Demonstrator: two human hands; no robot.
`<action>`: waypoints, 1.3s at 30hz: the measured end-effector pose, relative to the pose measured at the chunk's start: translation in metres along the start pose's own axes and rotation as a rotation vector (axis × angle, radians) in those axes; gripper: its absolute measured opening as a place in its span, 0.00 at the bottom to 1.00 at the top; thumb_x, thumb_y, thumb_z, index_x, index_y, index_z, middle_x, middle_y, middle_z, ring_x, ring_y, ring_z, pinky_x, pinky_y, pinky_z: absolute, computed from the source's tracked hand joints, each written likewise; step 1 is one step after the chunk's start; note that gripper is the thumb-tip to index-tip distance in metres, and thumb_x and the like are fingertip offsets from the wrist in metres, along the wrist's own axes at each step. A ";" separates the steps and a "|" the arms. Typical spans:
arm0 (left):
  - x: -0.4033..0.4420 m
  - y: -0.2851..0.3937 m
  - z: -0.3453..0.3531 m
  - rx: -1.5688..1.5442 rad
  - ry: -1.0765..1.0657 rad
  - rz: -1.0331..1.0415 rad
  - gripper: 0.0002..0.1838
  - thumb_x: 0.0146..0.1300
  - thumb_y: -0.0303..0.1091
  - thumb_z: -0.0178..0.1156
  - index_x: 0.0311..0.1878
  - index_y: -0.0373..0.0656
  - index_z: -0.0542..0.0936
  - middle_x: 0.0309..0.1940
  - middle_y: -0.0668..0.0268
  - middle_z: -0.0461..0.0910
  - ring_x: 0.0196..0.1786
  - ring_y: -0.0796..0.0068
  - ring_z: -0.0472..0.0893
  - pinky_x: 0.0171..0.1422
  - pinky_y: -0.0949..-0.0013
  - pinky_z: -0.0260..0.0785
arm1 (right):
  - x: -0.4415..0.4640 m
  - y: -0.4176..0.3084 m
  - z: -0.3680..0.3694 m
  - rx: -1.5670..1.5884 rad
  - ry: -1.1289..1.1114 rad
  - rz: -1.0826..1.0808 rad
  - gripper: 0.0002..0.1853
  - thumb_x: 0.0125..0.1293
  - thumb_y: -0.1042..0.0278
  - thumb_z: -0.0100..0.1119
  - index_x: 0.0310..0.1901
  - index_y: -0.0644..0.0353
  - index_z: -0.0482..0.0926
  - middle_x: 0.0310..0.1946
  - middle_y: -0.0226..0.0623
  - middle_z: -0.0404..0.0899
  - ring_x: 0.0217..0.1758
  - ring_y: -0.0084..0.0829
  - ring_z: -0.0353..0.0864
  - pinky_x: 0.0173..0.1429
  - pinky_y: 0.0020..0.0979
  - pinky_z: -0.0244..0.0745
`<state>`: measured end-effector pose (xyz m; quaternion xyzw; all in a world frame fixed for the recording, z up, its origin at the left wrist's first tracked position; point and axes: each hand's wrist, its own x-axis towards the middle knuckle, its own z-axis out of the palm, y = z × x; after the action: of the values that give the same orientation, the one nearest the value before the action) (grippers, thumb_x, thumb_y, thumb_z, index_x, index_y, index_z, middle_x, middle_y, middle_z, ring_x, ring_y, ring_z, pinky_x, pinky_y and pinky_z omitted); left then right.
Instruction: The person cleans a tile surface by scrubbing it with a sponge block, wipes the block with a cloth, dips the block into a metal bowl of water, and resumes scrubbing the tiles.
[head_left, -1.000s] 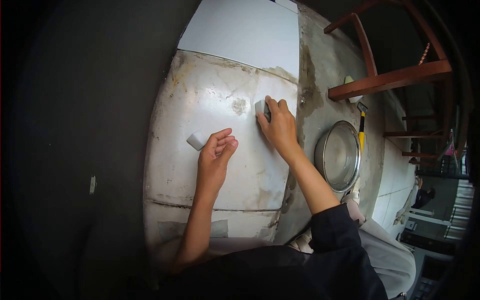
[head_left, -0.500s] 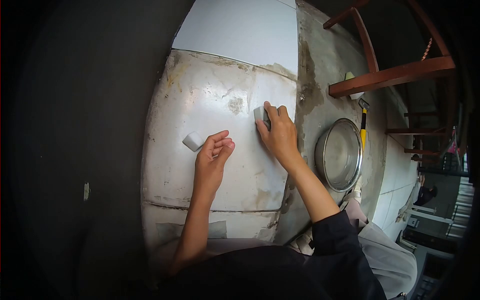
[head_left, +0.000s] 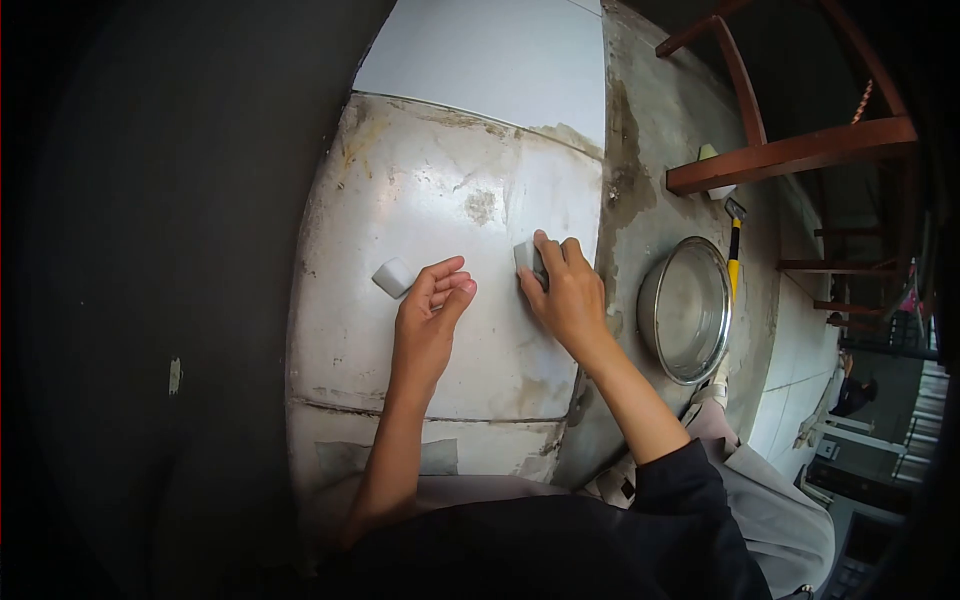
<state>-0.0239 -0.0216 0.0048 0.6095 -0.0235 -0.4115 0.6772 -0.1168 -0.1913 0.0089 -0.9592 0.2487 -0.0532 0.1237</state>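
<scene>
My right hand (head_left: 572,300) is closed around a pale grey sponge-like block (head_left: 525,258), pressed against the stained white tile (head_left: 470,340). Part of that block is hidden under the fingers. My left hand (head_left: 425,325) hovers over the tile with loosely curved fingers and nothing in its grip. Just left of its fingers lies a second, whitish block (head_left: 393,277); whether they touch I cannot tell.
A round metal basin (head_left: 685,310) stands on the concrete floor to the right. Behind it lies a yellow-and-black handled scraper (head_left: 735,245). Red-brown wooden furniture legs (head_left: 790,155) reach in at upper right. A dark wall (head_left: 200,250) runs along the left.
My right hand and its block have slid a little toward me along the tile. My left hand keeps its place beside the other block. The whole view shifts slightly.
</scene>
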 end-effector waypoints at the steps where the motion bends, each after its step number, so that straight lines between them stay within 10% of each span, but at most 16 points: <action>1: 0.000 -0.001 -0.001 0.001 0.003 -0.001 0.23 0.72 0.40 0.59 0.64 0.38 0.74 0.54 0.64 0.79 0.58 0.78 0.76 0.65 0.73 0.63 | 0.000 0.002 -0.001 0.015 0.007 -0.017 0.26 0.59 0.64 0.68 0.59 0.61 0.76 0.40 0.49 0.74 0.38 0.50 0.83 0.41 0.45 0.81; 25: -0.001 0.009 0.005 0.045 -0.011 -0.049 0.24 0.69 0.44 0.61 0.63 0.43 0.76 0.48 0.69 0.81 0.34 0.84 0.76 0.33 0.79 0.59 | 0.056 0.020 -0.006 0.025 0.070 0.085 0.24 0.58 0.62 0.69 0.54 0.63 0.79 0.41 0.50 0.79 0.41 0.54 0.82 0.47 0.47 0.77; 39: 0.000 0.011 0.004 -0.003 -0.007 -0.019 0.24 0.68 0.43 0.63 0.63 0.42 0.76 0.46 0.69 0.80 0.33 0.84 0.73 0.36 0.79 0.60 | 0.049 0.010 -0.006 -0.033 0.036 -0.013 0.20 0.61 0.66 0.66 0.52 0.66 0.74 0.40 0.55 0.75 0.40 0.55 0.82 0.43 0.47 0.80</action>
<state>-0.0201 -0.0259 0.0148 0.6074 -0.0194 -0.4200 0.6741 -0.0799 -0.2249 0.0136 -0.9616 0.2455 -0.0671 0.1030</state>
